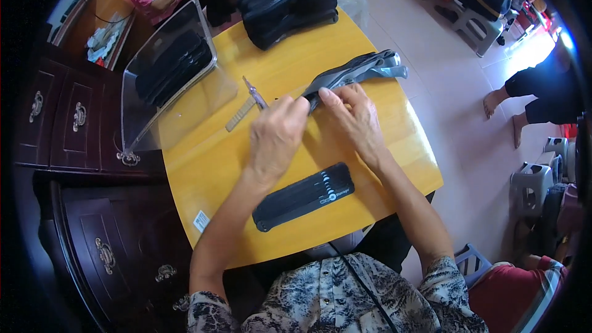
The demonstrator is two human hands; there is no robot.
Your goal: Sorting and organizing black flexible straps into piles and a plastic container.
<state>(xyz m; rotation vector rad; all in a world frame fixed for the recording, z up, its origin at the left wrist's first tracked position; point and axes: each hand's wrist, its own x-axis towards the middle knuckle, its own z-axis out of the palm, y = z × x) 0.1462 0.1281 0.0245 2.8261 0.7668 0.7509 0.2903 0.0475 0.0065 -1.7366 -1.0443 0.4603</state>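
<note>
Grey, folded and pliable-looking, one bundle [362,71] lies at one o'clock on the yellow surface [206,163]. Left grip [279,134] appears closed on its near end, fingertips partly hidden; right grip [356,118] nips it just beside, thumb uppermost, other fingers curled. Hazard one: the bundle's far end reaches the edge at two o'clock; slackened fingers could let the folds fan out and slip off. Hazard two: a pointed tool [253,92] lies at ten o'clock, near the left grip; a careless sweep could knock it or prick a finger. Black strip [302,200], six o'clock: apart from both grips, low risk, though a dragging forearm could shift it.
</note>
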